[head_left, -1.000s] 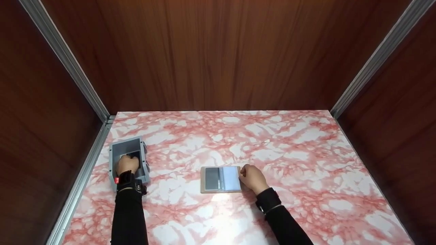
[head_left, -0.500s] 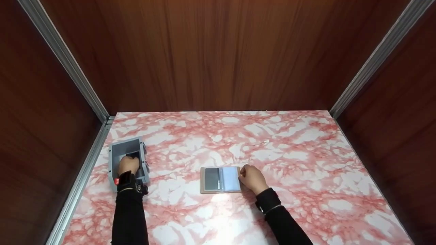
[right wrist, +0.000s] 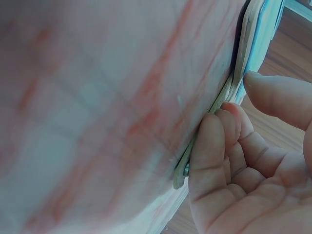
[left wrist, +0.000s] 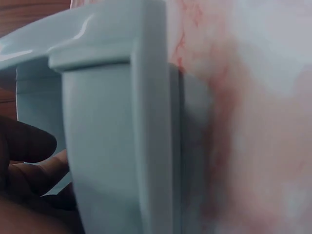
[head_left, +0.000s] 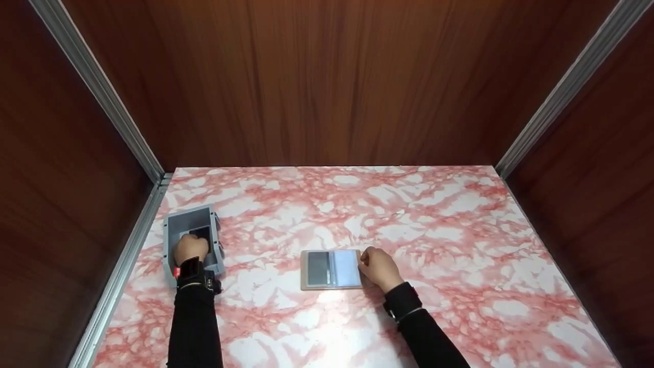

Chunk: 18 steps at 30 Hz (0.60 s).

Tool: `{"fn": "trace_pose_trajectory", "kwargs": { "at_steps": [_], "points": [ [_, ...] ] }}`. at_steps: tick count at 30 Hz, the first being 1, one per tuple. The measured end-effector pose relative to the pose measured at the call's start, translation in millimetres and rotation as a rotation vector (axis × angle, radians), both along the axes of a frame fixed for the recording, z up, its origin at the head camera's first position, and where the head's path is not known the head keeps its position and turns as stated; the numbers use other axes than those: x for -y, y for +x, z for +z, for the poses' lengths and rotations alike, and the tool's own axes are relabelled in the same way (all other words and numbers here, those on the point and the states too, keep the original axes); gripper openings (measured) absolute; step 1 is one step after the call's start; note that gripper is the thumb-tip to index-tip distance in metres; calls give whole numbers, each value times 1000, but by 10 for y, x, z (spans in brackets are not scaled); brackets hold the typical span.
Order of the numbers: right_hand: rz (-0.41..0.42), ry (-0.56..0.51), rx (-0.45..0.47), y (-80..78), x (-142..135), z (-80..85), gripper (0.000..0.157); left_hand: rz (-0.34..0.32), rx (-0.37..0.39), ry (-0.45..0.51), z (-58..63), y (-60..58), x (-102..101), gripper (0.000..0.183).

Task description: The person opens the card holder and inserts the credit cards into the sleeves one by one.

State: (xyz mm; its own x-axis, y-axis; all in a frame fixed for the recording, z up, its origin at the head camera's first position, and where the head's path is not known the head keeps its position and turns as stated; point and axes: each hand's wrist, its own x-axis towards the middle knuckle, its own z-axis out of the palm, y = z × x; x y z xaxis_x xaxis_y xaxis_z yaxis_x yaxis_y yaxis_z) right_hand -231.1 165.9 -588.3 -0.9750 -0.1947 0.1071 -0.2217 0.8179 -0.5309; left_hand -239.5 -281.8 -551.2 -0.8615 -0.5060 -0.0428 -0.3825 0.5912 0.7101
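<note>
My left hand (head_left: 191, 248) reaches down into a grey plastic bin (head_left: 174, 223) at the left of the table. Beside its fingers lies a dark flat piece (head_left: 203, 233) inside the bin. In the left wrist view, the bin wall (left wrist: 102, 141) hides the fingertips, so whether they hold anything is unclear. At the table's middle, an open card holder (head_left: 304, 271) lies flat, with a dark grey card (head_left: 319, 268) in its left half and a pale clear sleeve (head_left: 347, 268) on its right. My right hand (head_left: 379, 267) pinches the holder's right edge, near a strap (right wrist: 181, 176) with a metal snap.
A red-and-white marbled tabletop (head_left: 434, 214) carries everything. Brown wood-grain panels (head_left: 327, 82) stand at the back and both sides. Metal rails (head_left: 120, 286) run along the left edge, close to the bin.
My left hand shifts only slightly inside the bin, and more of the dark flat piece shows. The right hand and the card holder stay in place.
</note>
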Motion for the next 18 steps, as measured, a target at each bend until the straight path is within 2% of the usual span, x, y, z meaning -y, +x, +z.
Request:
{"fn": "trace_pose_trajectory", "kwargs": {
  "at_steps": [4, 11, 18],
  "points": [
    [5, 2, -3, 1, -2, -2, 14, 9, 7, -24, -11, -10, -20, 19],
    [5, -5, 16, 12, 6, 16, 13, 8, 27, 15, 20, -1, -22, 27],
    [5, 7, -8, 9, 6, 6, 14, 4, 74, 25, 32, -4, -15, 37]
  ]
}}
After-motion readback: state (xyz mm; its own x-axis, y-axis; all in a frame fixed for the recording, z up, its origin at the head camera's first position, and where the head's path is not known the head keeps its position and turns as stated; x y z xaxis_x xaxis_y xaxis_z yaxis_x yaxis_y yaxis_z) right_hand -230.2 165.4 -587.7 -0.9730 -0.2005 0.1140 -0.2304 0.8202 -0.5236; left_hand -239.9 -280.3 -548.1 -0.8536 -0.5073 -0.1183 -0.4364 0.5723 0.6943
